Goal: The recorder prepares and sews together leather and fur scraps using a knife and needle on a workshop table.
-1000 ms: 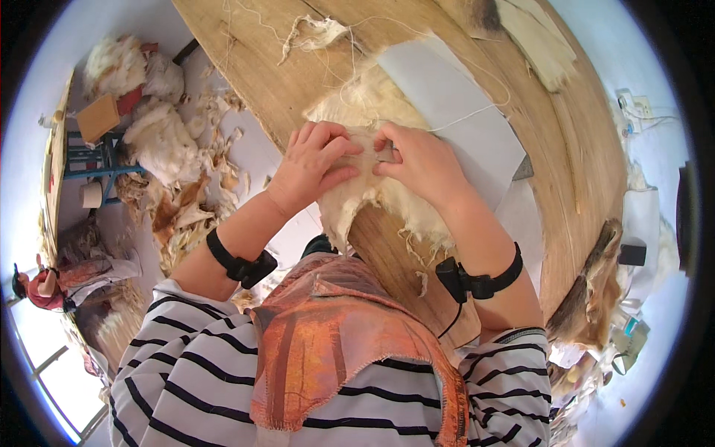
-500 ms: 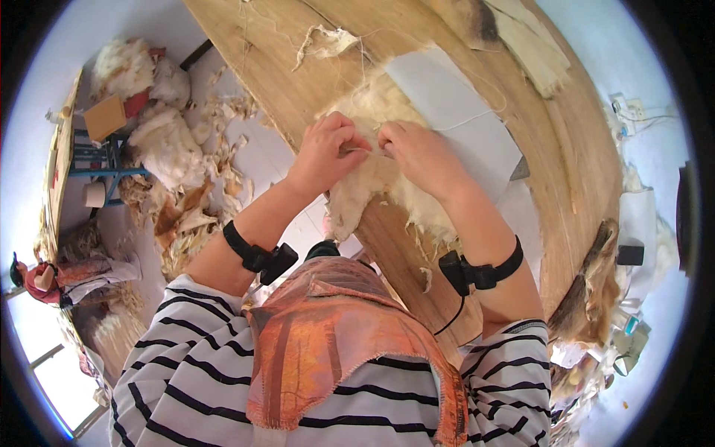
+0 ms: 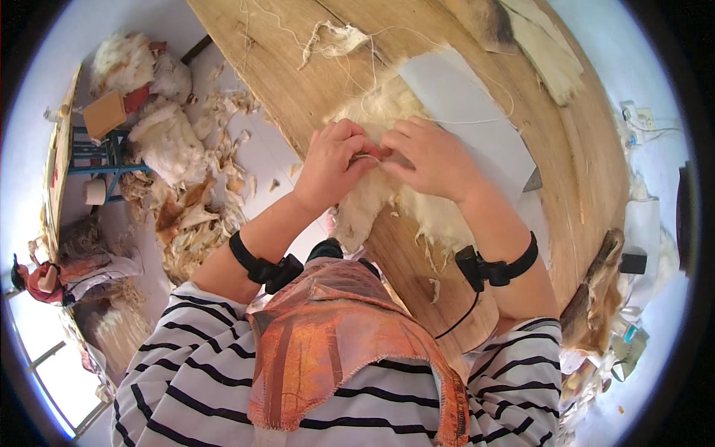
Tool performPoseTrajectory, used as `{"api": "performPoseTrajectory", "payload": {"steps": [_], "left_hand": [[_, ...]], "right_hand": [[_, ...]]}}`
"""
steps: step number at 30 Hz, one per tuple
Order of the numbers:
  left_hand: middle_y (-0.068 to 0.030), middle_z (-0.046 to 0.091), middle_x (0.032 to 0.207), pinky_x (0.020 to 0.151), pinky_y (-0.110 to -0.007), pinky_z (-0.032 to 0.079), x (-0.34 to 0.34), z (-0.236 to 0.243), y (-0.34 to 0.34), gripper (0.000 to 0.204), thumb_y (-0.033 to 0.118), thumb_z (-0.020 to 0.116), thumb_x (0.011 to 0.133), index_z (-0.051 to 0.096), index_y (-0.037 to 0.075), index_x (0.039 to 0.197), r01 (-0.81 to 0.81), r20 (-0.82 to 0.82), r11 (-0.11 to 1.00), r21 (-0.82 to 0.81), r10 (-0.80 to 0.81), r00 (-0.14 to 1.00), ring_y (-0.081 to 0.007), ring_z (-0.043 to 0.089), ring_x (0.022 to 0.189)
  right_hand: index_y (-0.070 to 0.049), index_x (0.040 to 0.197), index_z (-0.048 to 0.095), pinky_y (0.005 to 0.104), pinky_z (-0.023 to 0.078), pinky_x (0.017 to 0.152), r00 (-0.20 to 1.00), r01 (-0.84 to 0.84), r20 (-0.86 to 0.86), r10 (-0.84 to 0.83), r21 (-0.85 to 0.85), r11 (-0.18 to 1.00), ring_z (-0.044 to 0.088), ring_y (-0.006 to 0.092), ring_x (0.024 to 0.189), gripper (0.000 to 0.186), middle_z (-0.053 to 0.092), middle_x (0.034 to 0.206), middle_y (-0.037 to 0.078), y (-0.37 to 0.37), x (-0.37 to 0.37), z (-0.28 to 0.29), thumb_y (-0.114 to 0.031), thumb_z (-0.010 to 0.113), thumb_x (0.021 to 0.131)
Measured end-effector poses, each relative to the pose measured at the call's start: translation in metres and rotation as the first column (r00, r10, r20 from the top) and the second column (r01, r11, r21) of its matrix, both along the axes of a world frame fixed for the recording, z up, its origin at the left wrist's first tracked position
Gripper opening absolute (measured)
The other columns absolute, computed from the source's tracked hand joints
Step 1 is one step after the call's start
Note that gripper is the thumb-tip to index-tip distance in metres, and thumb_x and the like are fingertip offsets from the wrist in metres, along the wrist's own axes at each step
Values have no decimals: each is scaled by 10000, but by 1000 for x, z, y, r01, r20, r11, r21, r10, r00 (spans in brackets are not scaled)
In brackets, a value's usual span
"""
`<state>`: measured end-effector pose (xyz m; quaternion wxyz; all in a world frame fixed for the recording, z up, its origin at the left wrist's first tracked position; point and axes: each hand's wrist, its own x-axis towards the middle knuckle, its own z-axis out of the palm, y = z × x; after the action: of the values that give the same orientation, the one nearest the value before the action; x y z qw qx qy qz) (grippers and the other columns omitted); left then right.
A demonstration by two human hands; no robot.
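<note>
A cream fur pelt (image 3: 445,217) lies over the near edge of the wooden table, with its fleece spread beyond and below my hands. My left hand (image 3: 337,160) is closed, thumb and fingers pinching the pelt; a short pale strand shows at its fingertips. Close against it, my right hand (image 3: 427,156) has its fingers bent together in a pinch. What sits between the right fingertips is too small and hidden to name. White thread (image 3: 477,121) emerges beside the right hand, crosses a grey-white sheet (image 3: 465,141) and loops back over the table.
The wooden table (image 3: 313,89) carries a hide scrap (image 3: 335,41) and further pelts (image 3: 544,56) at the far right. Fleece and hide offcuts (image 3: 197,223) cover the floor at left, near a blue stool (image 3: 108,160). Another person (image 3: 45,281) is at the far left.
The fingertips of both hands have come closer together, and the right hand has turned with its fingers more spread across the pelt. The thread loop on the table has shifted.
</note>
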<state>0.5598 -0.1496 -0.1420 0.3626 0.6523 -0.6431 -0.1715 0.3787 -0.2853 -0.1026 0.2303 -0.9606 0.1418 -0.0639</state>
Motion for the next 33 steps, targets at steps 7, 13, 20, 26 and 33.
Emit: {"api": "performPoseTrajectory", "payload": {"steps": [7,13,20,26,33], "left_hand": [[-30,601,1036,893,-396,408,0,-6,-2,126,145,741,826,737,145,952,15,56,1000,-13,-14,998,-283,564,1015],[-33,614,1050,875,-411,411,2,-10,-4,152,94,722,800,725,132,947,-21,80,998,-61,26,996,-291,572,1003],[-55,634,1049,864,-434,430,4,-6,-9,151,64,707,791,703,94,939,9,-9,1000,15,-9,1000,-314,591,1030],[-85,638,1061,878,-488,451,14,-16,-13,180,101,724,791,703,76,967,60,-53,996,68,-57,997,-334,595,1056],[-78,637,1031,896,-487,440,11,-19,-4,207,185,739,817,736,91,1002,57,-255,995,88,-33,966,-317,595,1058]], "right_hand": [[-120,1089,569,431,451,924,982,-66,176,72,-42,997,615,287,1014,379,642,963,73,-2,7,-18,-208,741,763],[-148,1109,554,416,446,924,973,-200,97,211,-109,974,627,258,983,310,646,984,35,13,4,-19,-134,685,828],[-162,1032,583,373,478,874,966,-15,224,128,-445,895,603,213,994,184,598,1068,-5,29,-7,-31,-159,631,854],[-146,1000,584,350,501,838,940,8,307,149,-455,891,596,218,1014,190,593,1069,8,35,0,-14,-134,647,821],[-90,1146,527,393,570,739,795,-128,353,-493,892,433,725,251,785,127,677,969,63,80,-14,61,-183,545,1062]]}}
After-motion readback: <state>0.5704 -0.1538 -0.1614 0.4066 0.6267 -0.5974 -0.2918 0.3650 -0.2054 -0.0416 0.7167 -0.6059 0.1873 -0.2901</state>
